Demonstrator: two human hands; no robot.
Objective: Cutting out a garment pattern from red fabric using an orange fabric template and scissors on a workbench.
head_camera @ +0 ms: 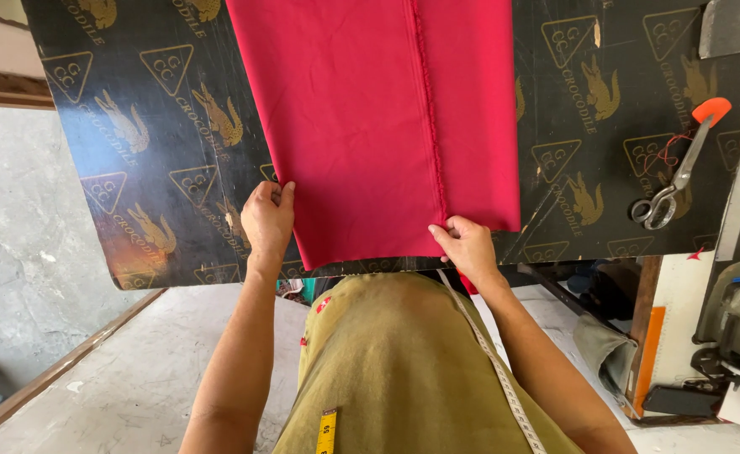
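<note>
Rough grey concrete is showing as the floor below a black work board [160,168] printed with gold animal figures and triangle marks, seen from the head camera looking straight down. Red cloth [370,118] is lying flat on the board, running from the top of the view to the near edge, with a stitched seam running down its length right of centre. The left hand [266,220] is pinching the cloth's near left corner, fingers closed on the edge. The right hand [468,245] is pressing down at the near hem, where the seam ends, fingertips closed on the fabric. The cloth looks light, soft and limp, likely to slide and wrinkle, so the hem and corners seem the best holds. Scissors [677,181] with an orange handle are lying well apart at the right. A measuring tape [496,366] is hanging over the person's olive garment.
</note>
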